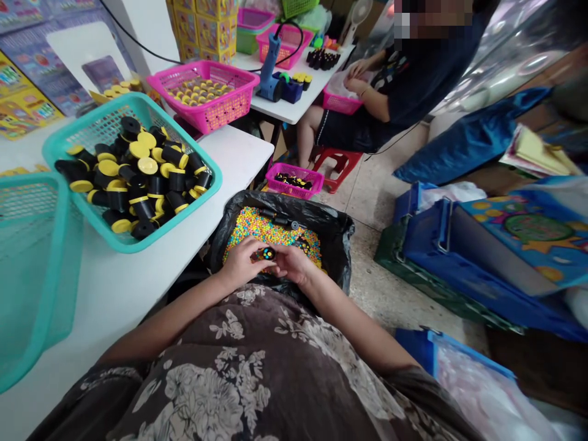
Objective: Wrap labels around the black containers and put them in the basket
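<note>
Two work surfaces in white: one long white table (110, 306) at left, one smaller far white table (294, 109) beyond. One seated person (427, 79) in dark clothing at the far table, on one red plastic stool (340, 156). In front of the lap, one bin with a crinkled black plastic liner (340, 245), holding loose multicoloured round beads (248, 223) too many to count, plus several black cylinders (266, 214) lying along the far side. Two perforated teal plastic baskets, both on the long table: one full teal basket (133, 247), heaped with dozens of black cylindrical containers with yellow lids (117, 199), exact number hidden by overlap; one nearer teal basket (43, 331), cut off by the left edge. Five pink-to-magenta plastic baskets (225, 113) in view: three around the tables, one at the other person's lap, one low beside the stool. One blue handheld tool (270, 67) upright on the far table. Smallest, one small black open-topped cylinder (267, 253), beads visible in its mouth, above the bin, between the fingertips of both hands. Left hand (241, 264): thumb and forefinger slightly parted, closed around the cylinder's side. Right hand (296, 264): fingers partly curled, tips at the cylinder's right side, firmness of hold unclear.
</note>
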The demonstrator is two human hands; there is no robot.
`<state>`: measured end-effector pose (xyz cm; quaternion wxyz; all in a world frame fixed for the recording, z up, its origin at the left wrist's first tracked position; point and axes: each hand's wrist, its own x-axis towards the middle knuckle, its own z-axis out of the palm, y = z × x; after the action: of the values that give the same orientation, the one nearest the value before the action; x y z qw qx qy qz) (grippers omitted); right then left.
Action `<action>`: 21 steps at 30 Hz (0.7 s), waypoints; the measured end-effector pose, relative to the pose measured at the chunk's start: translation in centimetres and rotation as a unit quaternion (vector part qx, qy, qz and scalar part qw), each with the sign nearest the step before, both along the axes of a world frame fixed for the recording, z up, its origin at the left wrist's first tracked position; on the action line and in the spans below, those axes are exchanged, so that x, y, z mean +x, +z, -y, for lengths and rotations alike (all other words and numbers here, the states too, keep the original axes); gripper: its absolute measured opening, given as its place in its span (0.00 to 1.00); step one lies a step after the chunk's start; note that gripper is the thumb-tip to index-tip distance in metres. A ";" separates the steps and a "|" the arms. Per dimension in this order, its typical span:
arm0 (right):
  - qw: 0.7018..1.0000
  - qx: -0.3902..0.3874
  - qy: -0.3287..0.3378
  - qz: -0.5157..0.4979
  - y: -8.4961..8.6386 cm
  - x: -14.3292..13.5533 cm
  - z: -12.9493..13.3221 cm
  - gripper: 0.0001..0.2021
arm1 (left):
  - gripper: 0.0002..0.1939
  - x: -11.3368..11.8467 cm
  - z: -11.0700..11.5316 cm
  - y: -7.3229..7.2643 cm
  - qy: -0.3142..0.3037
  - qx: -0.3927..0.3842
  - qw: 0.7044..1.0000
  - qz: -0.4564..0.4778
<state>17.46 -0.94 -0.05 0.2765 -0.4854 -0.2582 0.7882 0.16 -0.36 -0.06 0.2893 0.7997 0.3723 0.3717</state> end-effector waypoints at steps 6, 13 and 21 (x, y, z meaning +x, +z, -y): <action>0.977 0.088 -0.052 0.187 0.4 1.8 0.7 0.13 | 0.09 -0.3 0.3 0.1 -0.012 0.028 1.000 -0.001; 0.727 0.220 0.107 0.642 1.9 9.1 1.4 0.09 | 0.06 -0.1 0.4 0.7 -0.005 0.065 0.997 -0.032; 0.595 0.187 0.365 0.691 2.5 6.8 3.3 0.12 | 0.11 -0.5 -0.3 0.8 0.081 -0.044 0.990 -0.106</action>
<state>24.21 -4.24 2.50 -0.2111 -0.6875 -0.6693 0.1865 -0.33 -0.08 0.76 0.2521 0.7885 0.4802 0.2902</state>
